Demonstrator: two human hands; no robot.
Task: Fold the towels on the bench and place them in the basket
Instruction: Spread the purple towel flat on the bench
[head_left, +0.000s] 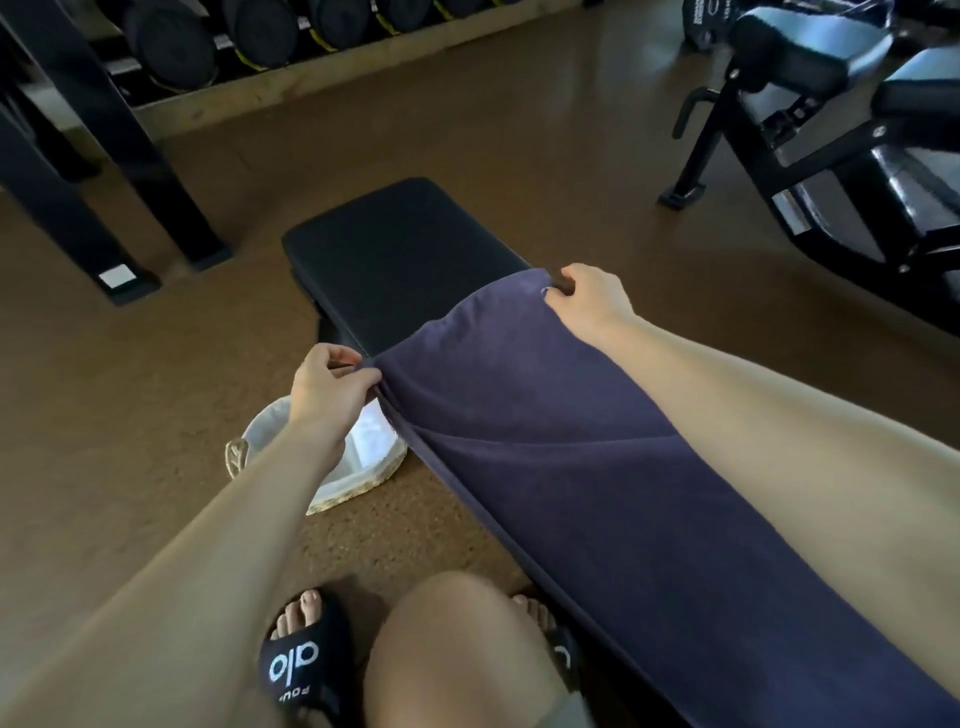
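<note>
At your feet: your slides (304, 660) stand on the floor beside the bench (395, 254).
Basket: (363, 475) on the floor left of the bench, below your left hand.
Towel: (571, 467) lies along the bench, long axis running away from you.
Left hand: (327, 387) pinches its far left corner.
Right hand: (589, 296) pinches its far right corner.
Fold: the far edge comes toward you.

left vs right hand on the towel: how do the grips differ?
The left hand pinches the near corner of the navy towel at the bench's left edge, above the basket; the right hand pinches the far corner, further up the bench on its right edge. The towel bunches into folds at the left hand but looks smoother at the right hand. Both pinch the same end of the towel, knuckles up.
</note>
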